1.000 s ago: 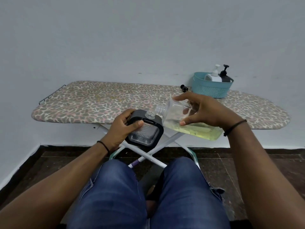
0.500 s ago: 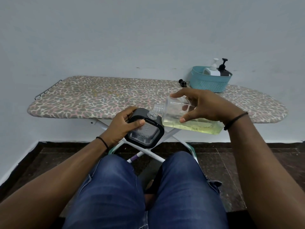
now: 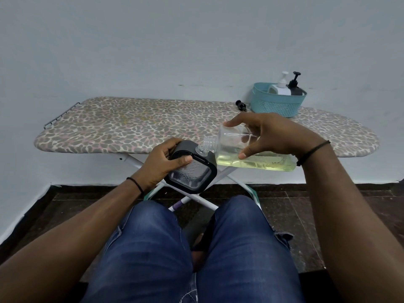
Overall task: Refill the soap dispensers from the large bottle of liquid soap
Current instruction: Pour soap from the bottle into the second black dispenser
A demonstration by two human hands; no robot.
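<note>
Fingers [image 3: 246, 154] of right hand [image 3: 275, 136] gripped tipped soap bottle [image 3: 251, 154], neck at dispenser [image 3: 192, 169] mouth; left hand [image 3: 161, 165] clutched dispenser, off ironing board's [image 3: 131, 125] near edge.

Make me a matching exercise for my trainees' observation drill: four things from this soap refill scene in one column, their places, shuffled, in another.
1. large soap bottle
2. black-framed dispenser
3. white pump bottle
4. loose black pump head

A. in the teal basket
B. gripped by the left hand
C. lying on the ironing board
D. tilted in the right hand

Pairs: 1-D, 2-B, 3-A, 4-C
</note>
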